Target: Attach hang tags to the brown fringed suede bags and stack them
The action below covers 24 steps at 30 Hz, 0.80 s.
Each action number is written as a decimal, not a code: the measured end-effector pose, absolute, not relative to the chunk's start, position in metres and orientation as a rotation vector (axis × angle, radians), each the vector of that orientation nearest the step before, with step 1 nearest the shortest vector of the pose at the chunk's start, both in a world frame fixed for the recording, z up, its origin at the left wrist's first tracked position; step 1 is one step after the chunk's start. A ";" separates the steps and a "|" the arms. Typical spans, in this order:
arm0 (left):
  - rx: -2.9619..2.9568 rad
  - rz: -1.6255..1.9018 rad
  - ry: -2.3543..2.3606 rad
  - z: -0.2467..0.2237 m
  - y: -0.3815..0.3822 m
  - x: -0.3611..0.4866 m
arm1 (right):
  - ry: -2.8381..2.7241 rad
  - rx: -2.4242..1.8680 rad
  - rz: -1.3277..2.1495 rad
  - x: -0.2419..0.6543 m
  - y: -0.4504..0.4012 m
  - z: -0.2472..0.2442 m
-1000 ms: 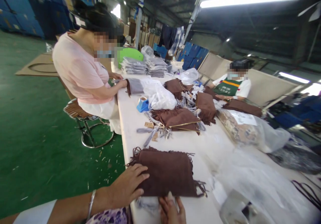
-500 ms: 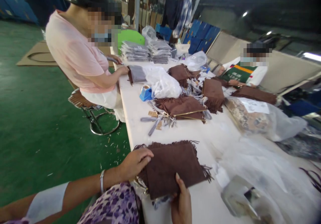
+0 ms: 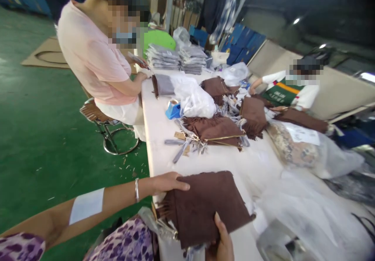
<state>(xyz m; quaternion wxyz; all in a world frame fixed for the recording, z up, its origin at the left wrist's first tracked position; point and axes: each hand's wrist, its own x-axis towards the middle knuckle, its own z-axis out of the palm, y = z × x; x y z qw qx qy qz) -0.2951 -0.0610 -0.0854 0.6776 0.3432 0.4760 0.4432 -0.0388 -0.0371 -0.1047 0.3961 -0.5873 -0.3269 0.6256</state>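
Note:
A brown fringed pouch (image 3: 205, 206) is held over the near end of the white table, its flat side up. My left hand (image 3: 171, 183) grips its upper left edge, thumb on top. At the lower edge my right hand (image 3: 221, 241) holds it, thumb on top and the other fingers hidden underneath. Fringe shows along the pouch's left side, with a gold zipper and clear plastic below it. Beyond lie more brown fringed pouches (image 3: 219, 130) with tags and grey straps.
The white table (image 3: 159, 155) bears a blue tape dispenser (image 3: 173, 109), white plastic bags (image 3: 195, 101), stacked grey packets (image 3: 191, 58) and a filled clear bag (image 3: 299, 144). One person (image 3: 93, 50) works at the left, another (image 3: 288, 91) at the far right. Plastic sheeting covers the right.
The pouch is tilted up and its top fringe no longer shows. My left hand has closed on its upper left edge. The left person's hands have shifted.

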 end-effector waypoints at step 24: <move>2.142 0.508 2.152 -0.036 0.197 -0.332 | -1.379 -1.455 1.044 -0.139 0.120 -0.074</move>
